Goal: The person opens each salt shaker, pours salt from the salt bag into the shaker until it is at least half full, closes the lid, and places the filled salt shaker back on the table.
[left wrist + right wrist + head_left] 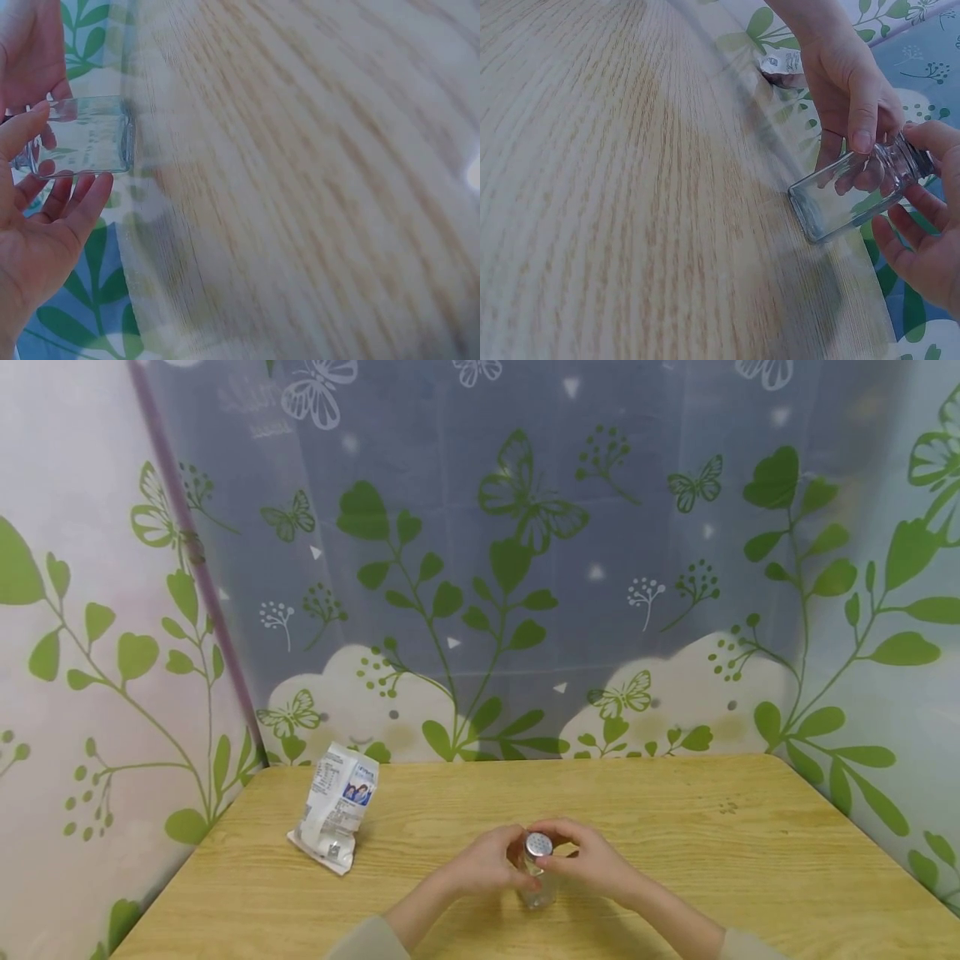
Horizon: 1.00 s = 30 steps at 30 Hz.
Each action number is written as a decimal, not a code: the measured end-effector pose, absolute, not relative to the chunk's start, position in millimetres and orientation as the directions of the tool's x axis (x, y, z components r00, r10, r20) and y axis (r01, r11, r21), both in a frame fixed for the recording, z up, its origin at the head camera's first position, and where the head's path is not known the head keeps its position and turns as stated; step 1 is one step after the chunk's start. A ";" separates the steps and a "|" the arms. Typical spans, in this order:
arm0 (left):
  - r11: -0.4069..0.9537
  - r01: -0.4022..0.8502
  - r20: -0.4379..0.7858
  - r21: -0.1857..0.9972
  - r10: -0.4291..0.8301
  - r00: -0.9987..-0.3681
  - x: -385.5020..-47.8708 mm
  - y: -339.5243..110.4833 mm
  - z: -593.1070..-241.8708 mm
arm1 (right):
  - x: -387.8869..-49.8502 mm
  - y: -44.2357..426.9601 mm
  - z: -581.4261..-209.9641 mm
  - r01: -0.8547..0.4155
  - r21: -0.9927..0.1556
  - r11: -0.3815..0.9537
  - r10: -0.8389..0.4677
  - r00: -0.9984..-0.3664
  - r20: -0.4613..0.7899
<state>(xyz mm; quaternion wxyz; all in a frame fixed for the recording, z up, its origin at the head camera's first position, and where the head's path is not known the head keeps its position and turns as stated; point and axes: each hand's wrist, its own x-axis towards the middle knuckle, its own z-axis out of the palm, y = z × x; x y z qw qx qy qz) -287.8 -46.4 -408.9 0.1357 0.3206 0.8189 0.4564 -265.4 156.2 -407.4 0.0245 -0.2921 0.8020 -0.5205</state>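
A clear glass shaker jar (542, 893) with a perforated silver lid (538, 844) is upright between both hands, low at the wooden table. My left hand (491, 862) grips the jar from the left, thumb on one side and fingers around the other. From the right, my right hand (588, 864) pinches the lid and neck between thumb and fingers. In the right wrist view the glass body (847, 196) looks see-through, with nothing visible inside, and the right fingers (907, 240) are around the lid end. Whether the base touches the table is hard to tell.
A white printed packet (337, 810) with a blue picture lies on the left part of the wooden table (660, 810). Patterned curtains (465, 610) with leaves and butterflies surround the table at the back and sides.
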 end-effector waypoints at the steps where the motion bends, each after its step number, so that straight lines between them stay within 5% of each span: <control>1: 0.374 0.399 0.071 0.837 0.649 -0.757 -287.5 -46.3 -409.0 | -265.1 156.3 -407.3 -0.440 -0.850 0.289 -0.494 -0.829 0.261; 30: 0.390 0.393 0.072 0.833 0.627 -0.776 -286.8 -45.3 -409.6 | -263.2 155.8 -407.9 -0.402 -0.872 0.280 -0.466 -0.851 0.243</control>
